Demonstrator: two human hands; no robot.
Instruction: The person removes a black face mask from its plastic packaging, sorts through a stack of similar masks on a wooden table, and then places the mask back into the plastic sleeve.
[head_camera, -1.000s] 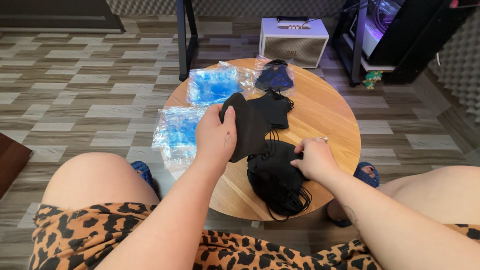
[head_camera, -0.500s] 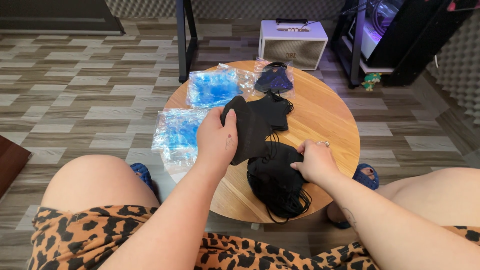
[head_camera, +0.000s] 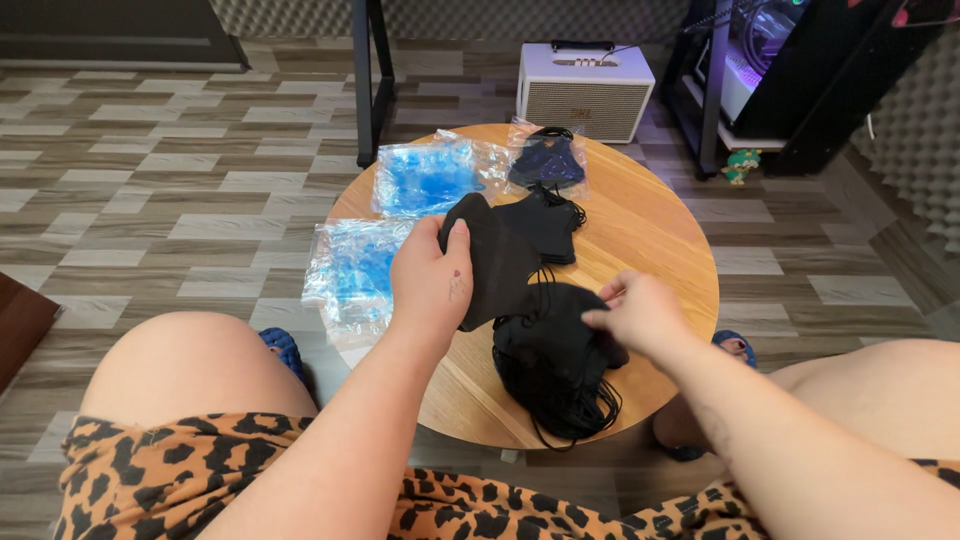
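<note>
The black mask (head_camera: 497, 258) is in my left hand (head_camera: 432, 283), pinched between thumb and fingers and held up just above the round table (head_camera: 655, 235), its far edge overlapping another black mask (head_camera: 545, 225) lying flat behind it. My right hand (head_camera: 638, 315) was resting flat on the pile of black masks (head_camera: 552, 362) a second ago; now it has lifted a little and its fingertips have drawn together at the pile's upper edge, seemingly pinching at a mask or an ear loop, though I cannot tell exactly what they grip. My left hand has barely moved. I read that as one mask in hand and the next being worked loose from the pile. Loops trail off the pile toward the near rim. To the left lie two clear bags (head_camera: 352, 272) with blue contents, one partly off the edge, and farther back a bagged dark mask (head_camera: 546, 160). Beyond the table a white speaker (head_camera: 586, 92) stands on the floor.
</note>
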